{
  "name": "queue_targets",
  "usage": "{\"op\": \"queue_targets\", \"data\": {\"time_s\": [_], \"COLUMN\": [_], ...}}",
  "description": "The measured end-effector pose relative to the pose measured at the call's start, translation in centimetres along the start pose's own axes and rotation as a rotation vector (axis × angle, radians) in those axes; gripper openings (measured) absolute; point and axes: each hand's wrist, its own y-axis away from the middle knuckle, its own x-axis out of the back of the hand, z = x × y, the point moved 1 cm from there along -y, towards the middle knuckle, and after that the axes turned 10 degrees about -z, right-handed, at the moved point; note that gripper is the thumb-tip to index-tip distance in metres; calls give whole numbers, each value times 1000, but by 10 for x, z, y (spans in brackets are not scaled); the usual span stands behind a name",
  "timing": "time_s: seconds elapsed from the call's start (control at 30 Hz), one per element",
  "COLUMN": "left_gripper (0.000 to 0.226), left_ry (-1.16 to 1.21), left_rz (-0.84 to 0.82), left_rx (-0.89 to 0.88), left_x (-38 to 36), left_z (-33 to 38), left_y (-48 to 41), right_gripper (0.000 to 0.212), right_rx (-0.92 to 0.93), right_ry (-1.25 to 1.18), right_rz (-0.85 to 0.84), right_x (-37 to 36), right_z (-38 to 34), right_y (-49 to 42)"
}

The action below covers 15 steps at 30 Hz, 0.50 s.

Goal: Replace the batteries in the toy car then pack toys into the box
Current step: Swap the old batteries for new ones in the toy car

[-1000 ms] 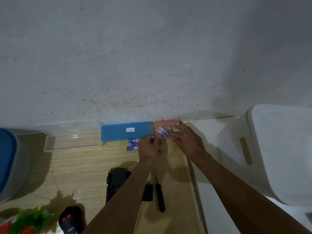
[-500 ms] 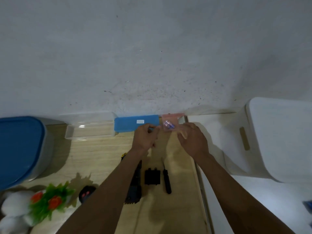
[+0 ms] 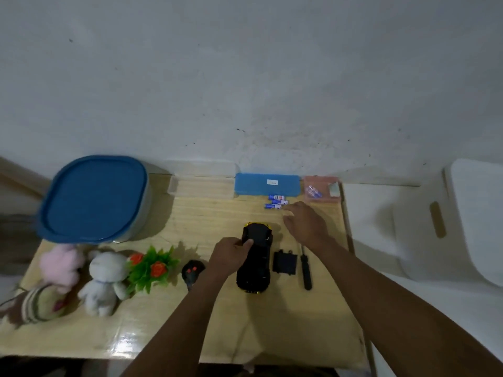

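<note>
The box (image 3: 94, 198), blue-lidded and closed, is set at the far left, kept out of the way, it seems, until packing. At the near left the soft toys (image 3: 104, 281), a plastic plant (image 3: 152, 265) and a remote (image 3: 192, 270) are lined up, apparently awaiting it. The toy car (image 3: 255, 257) lies mid-table, seemingly underside up so that the battery bay can be reached. It is steadied by the left hand (image 3: 231, 253), whose fingers are curled over its left flank. The right hand (image 3: 304, 224) is held empty with fingers extended, its tips just beside the batteries (image 3: 276, 201) at the far edge, probably the fresh ones. Right of the car the battery cover (image 3: 284, 262) and the screwdriver (image 3: 306, 270) are laid side by side, handy for refitting. Other cells seem to be kept apart in a pink tray (image 3: 321, 190). The table (image 3: 190, 336), pale wood-grain and glossy near the front, is pushed against a scuffed grey-white wall (image 3: 245, 77). A white seat (image 3: 476, 219) stands at the right.
</note>
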Motion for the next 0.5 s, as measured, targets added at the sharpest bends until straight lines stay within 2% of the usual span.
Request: {"op": "queue_targets", "data": {"time_s": [0.17,0.33,0.5], "left_gripper": [43,38,36], "left_ry": [90,263,387], "left_rz": [5,-53,-39], "left_rx": [-36,-25,-54], "left_x": [-6,-7,-7], "left_z": [-3,-8,-11], "left_y": [0,-1,0], "right_gripper": [39,32,31], "right_rx": [66,135,179], "right_ry": [210,383,422], "right_rz": [-21,-3,33], "right_x": [-3,-2,-3], "right_z": [-10,-15,-18], "right_y": [-25,-37,-36]}}
